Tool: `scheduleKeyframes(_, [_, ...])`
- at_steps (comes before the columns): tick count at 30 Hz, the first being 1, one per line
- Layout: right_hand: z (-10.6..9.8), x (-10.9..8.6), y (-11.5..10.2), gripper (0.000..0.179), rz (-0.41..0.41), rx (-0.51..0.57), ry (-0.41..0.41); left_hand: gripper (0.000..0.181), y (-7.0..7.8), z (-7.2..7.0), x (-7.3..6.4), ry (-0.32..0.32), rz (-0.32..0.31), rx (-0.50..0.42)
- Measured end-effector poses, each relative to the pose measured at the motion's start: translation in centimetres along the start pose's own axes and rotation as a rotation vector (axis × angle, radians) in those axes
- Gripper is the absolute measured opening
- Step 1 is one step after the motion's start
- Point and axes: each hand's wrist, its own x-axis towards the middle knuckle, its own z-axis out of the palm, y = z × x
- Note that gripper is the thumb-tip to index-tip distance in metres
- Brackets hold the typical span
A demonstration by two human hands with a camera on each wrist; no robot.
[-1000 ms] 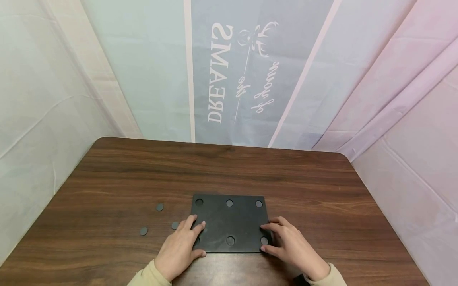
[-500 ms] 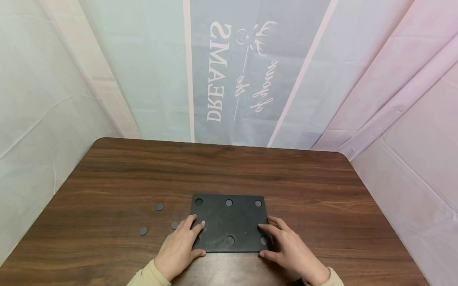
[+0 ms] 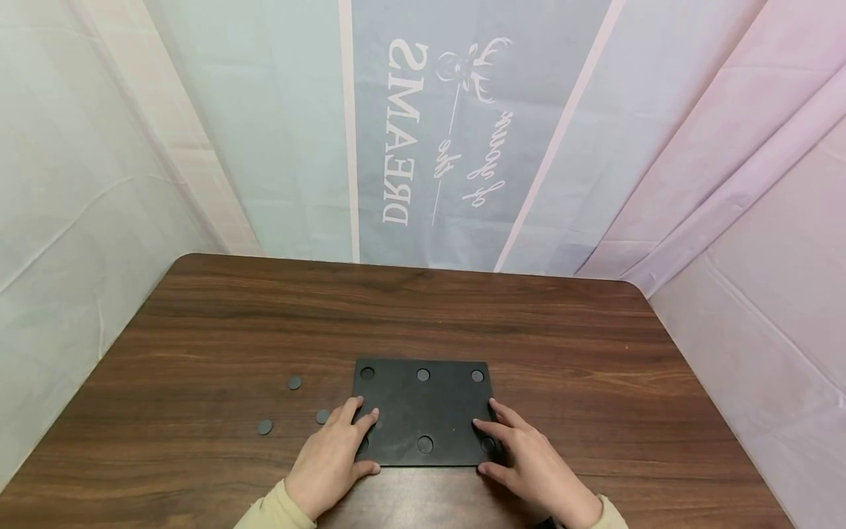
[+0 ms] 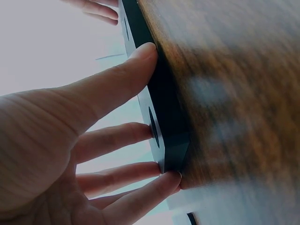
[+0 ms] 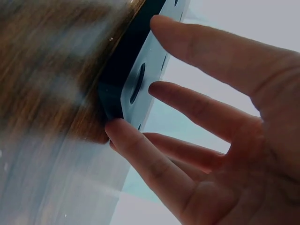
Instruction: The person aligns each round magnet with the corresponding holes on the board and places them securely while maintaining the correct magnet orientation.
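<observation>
A black rectangular board [image 3: 423, 408] with round recesses along its long sides lies flat on the table. Paler round faces show in the top middle and top right recesses. My left hand [image 3: 330, 455] holds the board's near left corner, thumb against the front edge and other fingers along the left side and top, partly hiding the lower left recess. On the opposite side my right hand [image 3: 532, 455] is spread around the near right corner. Its thumb rests at the front edge, with a fingertip touching the corner in the right wrist view [image 5: 115, 126]. Its index finger reaches just over the top.
Three small grey discs lie left of the board: one farther back [image 3: 294, 383], another disc [image 3: 265, 427] to the left, and a third disc [image 3: 322, 416] beside my left hand. The brown wooden table [image 3: 410, 316] ends at a printed cloth backdrop [image 3: 449, 147].
My right hand has shifted slightly left, bringing its fingers closer in over the board's right edge. The left hand, the board and the discs look practically unchanged.
</observation>
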Motion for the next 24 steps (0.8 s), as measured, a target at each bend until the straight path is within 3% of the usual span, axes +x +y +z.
scheduleKeyframes(15, [-0.22,0.41,-0.45,0.049,0.020,0.031,-0.033,0.066,-0.27,-0.44,0.18,-0.005,0.017,-0.008])
scheduleKeyframes(24, [-0.13,0.63,-0.74,0.049,0.048,0.051,-0.052,0.069,-0.88,-0.72,0.30,-0.058,0.003,-0.012])
